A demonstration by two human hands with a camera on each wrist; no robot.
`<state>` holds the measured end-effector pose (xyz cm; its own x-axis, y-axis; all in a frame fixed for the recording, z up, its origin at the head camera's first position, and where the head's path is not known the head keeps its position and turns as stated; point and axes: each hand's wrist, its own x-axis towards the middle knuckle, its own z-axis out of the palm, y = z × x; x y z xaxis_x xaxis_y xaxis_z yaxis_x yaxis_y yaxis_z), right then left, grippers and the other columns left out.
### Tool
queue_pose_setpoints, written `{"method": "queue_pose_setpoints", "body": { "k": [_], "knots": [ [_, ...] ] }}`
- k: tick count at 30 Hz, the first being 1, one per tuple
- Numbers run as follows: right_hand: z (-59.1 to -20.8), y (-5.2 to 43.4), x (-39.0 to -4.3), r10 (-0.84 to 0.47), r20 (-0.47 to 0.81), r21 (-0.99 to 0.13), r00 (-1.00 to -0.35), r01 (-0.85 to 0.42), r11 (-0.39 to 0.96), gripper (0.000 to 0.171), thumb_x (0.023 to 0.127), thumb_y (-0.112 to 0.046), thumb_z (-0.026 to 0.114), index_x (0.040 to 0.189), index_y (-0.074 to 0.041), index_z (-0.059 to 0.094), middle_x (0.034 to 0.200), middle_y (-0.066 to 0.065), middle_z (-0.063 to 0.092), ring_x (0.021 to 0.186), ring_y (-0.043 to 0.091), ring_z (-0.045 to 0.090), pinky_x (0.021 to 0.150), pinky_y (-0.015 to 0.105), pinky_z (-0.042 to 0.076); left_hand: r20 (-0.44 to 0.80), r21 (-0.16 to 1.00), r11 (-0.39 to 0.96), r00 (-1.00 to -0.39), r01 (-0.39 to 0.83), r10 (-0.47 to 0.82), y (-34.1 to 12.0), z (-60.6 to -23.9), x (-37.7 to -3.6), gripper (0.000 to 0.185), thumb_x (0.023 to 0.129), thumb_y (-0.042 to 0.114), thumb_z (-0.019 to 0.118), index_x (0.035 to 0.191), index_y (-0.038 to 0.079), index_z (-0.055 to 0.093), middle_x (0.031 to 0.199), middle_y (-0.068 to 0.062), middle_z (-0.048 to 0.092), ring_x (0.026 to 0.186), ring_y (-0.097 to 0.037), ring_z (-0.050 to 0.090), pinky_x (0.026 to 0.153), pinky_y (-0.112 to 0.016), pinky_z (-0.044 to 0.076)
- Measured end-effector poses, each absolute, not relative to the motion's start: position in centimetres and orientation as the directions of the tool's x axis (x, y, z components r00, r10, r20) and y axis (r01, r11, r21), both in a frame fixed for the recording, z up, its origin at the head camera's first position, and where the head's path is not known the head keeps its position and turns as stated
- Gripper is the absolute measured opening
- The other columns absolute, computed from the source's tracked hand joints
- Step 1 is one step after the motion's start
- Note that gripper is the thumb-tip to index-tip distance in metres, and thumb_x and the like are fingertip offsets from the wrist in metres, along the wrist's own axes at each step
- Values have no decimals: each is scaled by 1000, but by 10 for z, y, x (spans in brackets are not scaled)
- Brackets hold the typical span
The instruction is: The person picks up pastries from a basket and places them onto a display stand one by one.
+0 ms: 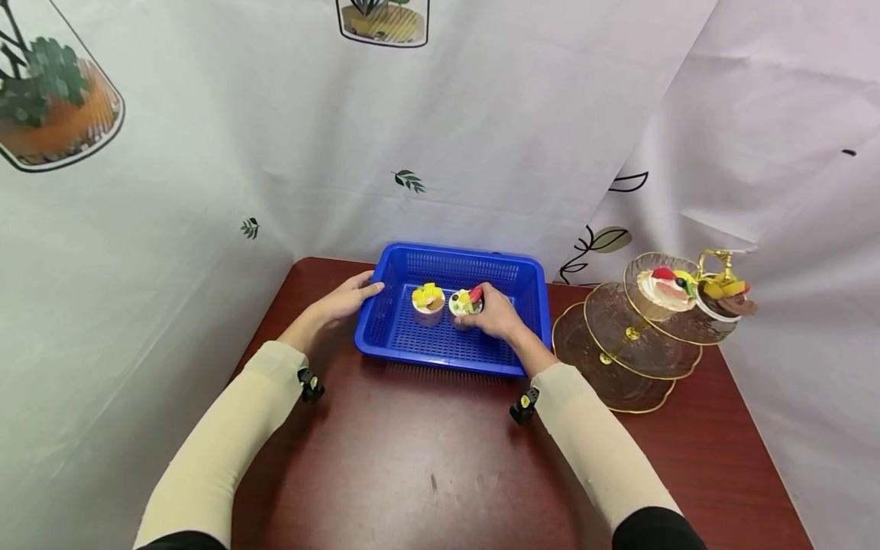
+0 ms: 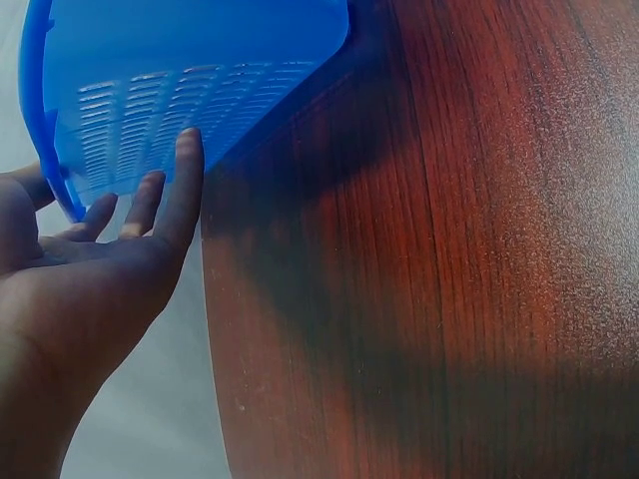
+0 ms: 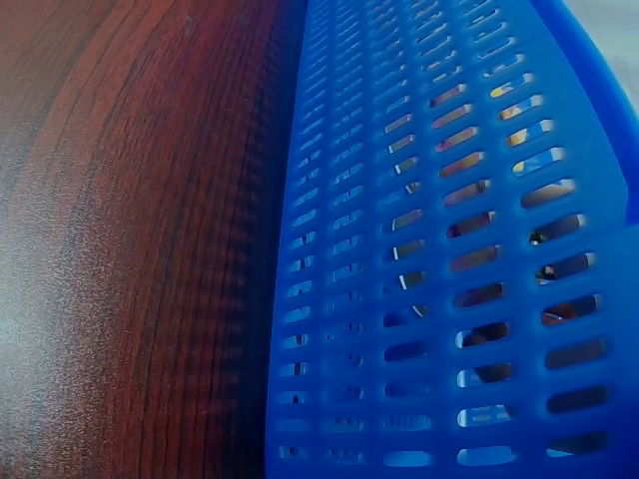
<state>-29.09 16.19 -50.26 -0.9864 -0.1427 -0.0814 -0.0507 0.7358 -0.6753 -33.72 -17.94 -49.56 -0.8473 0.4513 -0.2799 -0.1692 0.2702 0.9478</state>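
Note:
A blue plastic basket with slotted walls sits on the table. My left hand holds its left side, thumb over the rim and fingers spread along the outer wall in the left wrist view. Inside the basket, my right hand grips a dessert cup topped with cream, a strawberry piece and other fruit. Just left of it stands another dessert cup with yellow fruit cubes. In the right wrist view the slotted basket wall hides most of the right hand and the cups.
A three-tier glass stand with gold rims stands at the right. Its top tier bears a cream-and-berry dessert cup and a chocolate one. The reddish-brown table meets a printed white cloth behind the basket.

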Motion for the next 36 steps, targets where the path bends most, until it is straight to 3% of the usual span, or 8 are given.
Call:
{"method": "queue_pose_setpoints", "body": {
  "k": [12, 23, 36],
  "knots": [
    [-503, 162, -291, -138, -118, -685, -983, -21, 728, 56, 86, -26, 91, 123, -5, 55, 116, 14, 66, 107, 30, 63, 96, 45, 52, -291, 944, 276, -848, -179, 443, -179, -494, -336, 61, 115, 33, 47, 166, 8, 25, 155, -22, 49, 136, -43, 54, 114, -60, 43],
    [-502, 162, -291, -156, -53, -693, -986, -76, 717, 52, 81, -23, 92, 115, -4, 56, 109, 13, 66, 100, 29, 64, 91, 43, 53, -294, 945, 263, -853, -193, 432, -178, -495, -337, 62, 115, 32, 48, 167, 8, 24, 154, -22, 49, 137, -41, 54, 114, -58, 44],
    [-500, 164, -290, -171, 14, -698, -985, -132, 703, 56, 81, -23, 92, 119, -2, 58, 113, 15, 66, 102, 30, 65, 92, 45, 54, -284, 952, 239, -845, -192, 453, -178, -493, -336, 61, 116, 31, 46, 167, 7, 23, 153, -24, 49, 135, -42, 55, 111, -56, 47]
  ]
}}
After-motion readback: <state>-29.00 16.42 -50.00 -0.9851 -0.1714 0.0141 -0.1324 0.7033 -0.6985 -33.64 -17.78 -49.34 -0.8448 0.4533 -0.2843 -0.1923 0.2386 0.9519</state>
